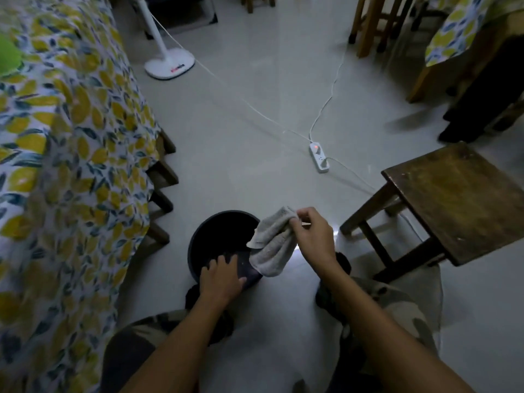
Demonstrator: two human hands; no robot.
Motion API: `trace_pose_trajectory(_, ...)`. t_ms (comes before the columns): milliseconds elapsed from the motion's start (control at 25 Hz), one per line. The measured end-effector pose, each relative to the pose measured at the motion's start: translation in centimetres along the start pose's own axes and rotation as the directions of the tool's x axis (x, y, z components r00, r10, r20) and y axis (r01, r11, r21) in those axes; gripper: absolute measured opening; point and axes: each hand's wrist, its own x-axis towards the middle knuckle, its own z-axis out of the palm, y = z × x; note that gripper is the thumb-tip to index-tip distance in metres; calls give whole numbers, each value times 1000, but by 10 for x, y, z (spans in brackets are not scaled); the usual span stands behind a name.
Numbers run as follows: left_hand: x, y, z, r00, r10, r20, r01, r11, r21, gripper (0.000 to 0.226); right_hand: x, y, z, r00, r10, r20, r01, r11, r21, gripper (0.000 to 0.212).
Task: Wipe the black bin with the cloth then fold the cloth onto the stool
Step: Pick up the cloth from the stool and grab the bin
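The black bin [209,228] stands on the floor between my knees, its round mouth facing up. My left hand [222,275] grips the bin's near rim, fingers curled over the edge. My right hand [313,236] pinches a grey cloth [273,245] by its top corner, and the cloth hangs down over the bin's right rim. A dark wooden stool [459,199] stands to the right, its seat bare.
A table with a lemon-print cloth [71,165] fills the left side. A white power strip [319,156] with cables lies on the floor ahead. A white fan base [170,65] stands farther back. Wooden chair legs [368,26] and a person's dark trouser legs [476,109] are at the far right.
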Motion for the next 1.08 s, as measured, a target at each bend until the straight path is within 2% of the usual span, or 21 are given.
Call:
trace_pose_trajectory(120, 37, 8, 30, 994, 0, 106, 2, 1000, -13, 75, 10, 16, 5, 1000, -24, -17, 26, 992, 126, 2)
trace_pose_trajectory(280, 94, 46, 66, 976, 46, 213, -27, 995, -93, 72, 32, 59, -5, 997, -56, -59, 55, 998, -7, 8)
trace_pose_trajectory(400, 126, 73, 90, 965, 45, 257, -16, 993, -114, 61, 50, 82, -4, 996, -22, -82, 18, 999, -46, 12)
trace_pose_trajectory(480, 135, 82, 95, 974, 9, 226, 31, 984, -173, 47, 60, 84, -3, 996, 18, -92, -20, 999, -26, 12)
trace_pose_trajectory(640, 142, 82, 69, 995, -75, 60, 92, 923, -374, 28, 67, 81, -5, 991, 71, -117, -69, 997, 23, 10)
trace_pose_trajectory(760, 148, 65, 32, 978, -203, -41, 140, 794, -591, 27, 67, 75, -4, 992, 71, -103, -71, 997, 7, 11)
trace_pose_trajectory(880, 154, 41, 9, 958, -282, -46, 147, 626, -765, 24, 71, 68, -4, 989, 65, -130, -64, 998, 10, 12)
trace_pose_trajectory(1040, 166, 23, 23, 938, -314, 148, 249, 313, -916, 18, 74, 71, -3, 987, 68, -143, -71, 997, -17, 11)
trace_pose_trajectory(1080, 169, 24, 28, 932, -303, 197, 281, 264, -923, 18, 74, 73, -3, 988, 70, -139, -74, 997, -25, 11)
